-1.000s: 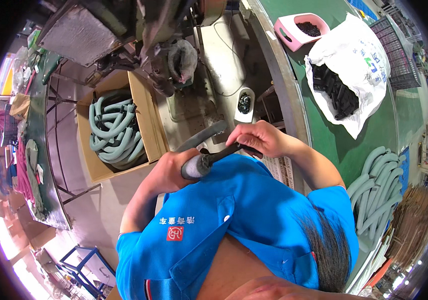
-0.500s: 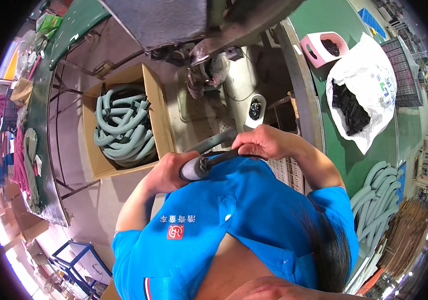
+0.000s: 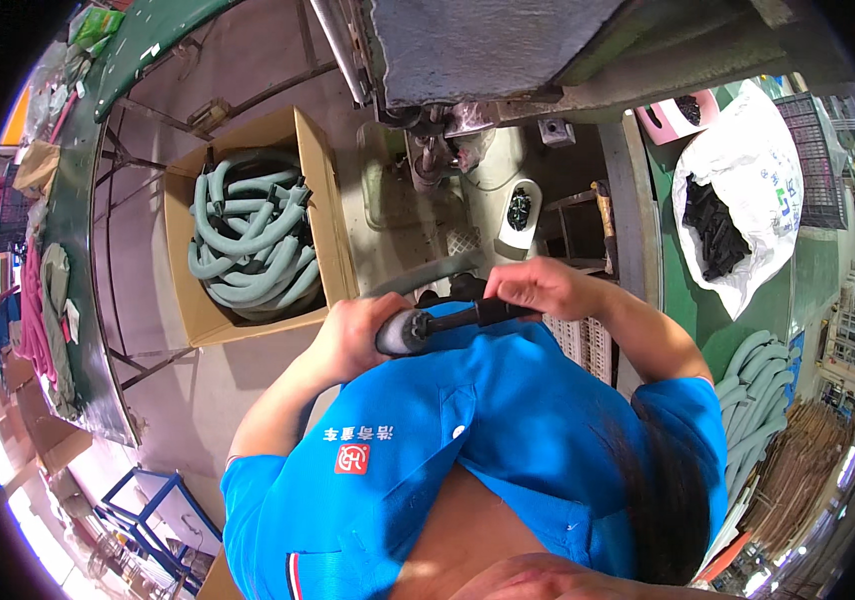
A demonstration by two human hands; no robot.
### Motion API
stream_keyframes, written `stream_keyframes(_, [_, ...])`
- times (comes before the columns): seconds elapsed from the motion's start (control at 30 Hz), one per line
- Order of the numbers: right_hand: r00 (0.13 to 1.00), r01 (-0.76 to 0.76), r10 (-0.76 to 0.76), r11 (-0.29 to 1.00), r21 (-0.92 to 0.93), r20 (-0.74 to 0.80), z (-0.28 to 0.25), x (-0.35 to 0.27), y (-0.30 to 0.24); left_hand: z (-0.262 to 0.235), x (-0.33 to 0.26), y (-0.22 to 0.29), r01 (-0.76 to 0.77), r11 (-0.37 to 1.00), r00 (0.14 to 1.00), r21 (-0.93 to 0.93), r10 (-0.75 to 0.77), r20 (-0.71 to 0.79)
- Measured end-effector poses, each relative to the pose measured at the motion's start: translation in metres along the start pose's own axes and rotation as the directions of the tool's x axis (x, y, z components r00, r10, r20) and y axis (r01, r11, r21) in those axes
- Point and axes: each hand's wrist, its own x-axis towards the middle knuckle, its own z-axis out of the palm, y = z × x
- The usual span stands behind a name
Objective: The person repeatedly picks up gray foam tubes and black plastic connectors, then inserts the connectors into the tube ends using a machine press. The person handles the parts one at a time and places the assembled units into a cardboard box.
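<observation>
Near the frame's centre, the left hand (image 3: 353,332) wraps its fingers round the grey foam-covered tube (image 3: 401,334), seemingly to steady it, while the right hand (image 3: 545,288) pinches the black piece (image 3: 463,318) at its end, apparently keeping both aligned

Grey tube (image 3: 400,334), black piece (image 3: 496,312) partly hidden in hands (image 3: 545,287); machine (image 3: 488,50) cut off above

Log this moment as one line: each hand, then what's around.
left hand: grips grey padded tube | right hand: pinches black part at its end | around: cardboard box, white sack
</observation>
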Motion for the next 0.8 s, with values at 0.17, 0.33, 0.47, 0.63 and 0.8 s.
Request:
stream_keyframes(0.17, [0.995, 0.030, -0.048, 0.982, -0.188, -0.091, 0.028, 0.015, -0.005, 0.001, 0.004, -0.003, -0.040, 0.956, 0.991, 0.292, 0.075, -0.109])
stream_keyframes(0.33, [0.979, -0.048, -0.023, 0.940, -0.337, -0.203, 0.047, 0.031, -0.005, 0.013, 0.025, 0.020, -0.077, 0.841, 0.997, 0.536, 0.077, 0.021])
stream_keyframes(0.47, [0.974, 0.161, -0.204, 0.928, -0.337, -0.096, 0.009, 0.057, 0.021, 0.034, 0.031, 0.008, 0.062, 0.888, 0.984, 0.456, 0.022, -0.175])
stream_keyframes(0.63, [0.914, 0.030, -0.103, 0.982, -0.186, -0.393, -0.095, 0.117, 0.041, 0.041, 0.045, 0.013, 0.473, 0.852, 0.854, 0.223, -0.381, -0.353])
stream_keyframes(0.8, [0.711, -0.438, -0.467, 0.290, -0.851, -0.526, -0.179, 0.155, 0.088, 0.044, 0.012, 0.007, 0.490, 0.871, 0.804, 0.044, -0.432, -0.410])
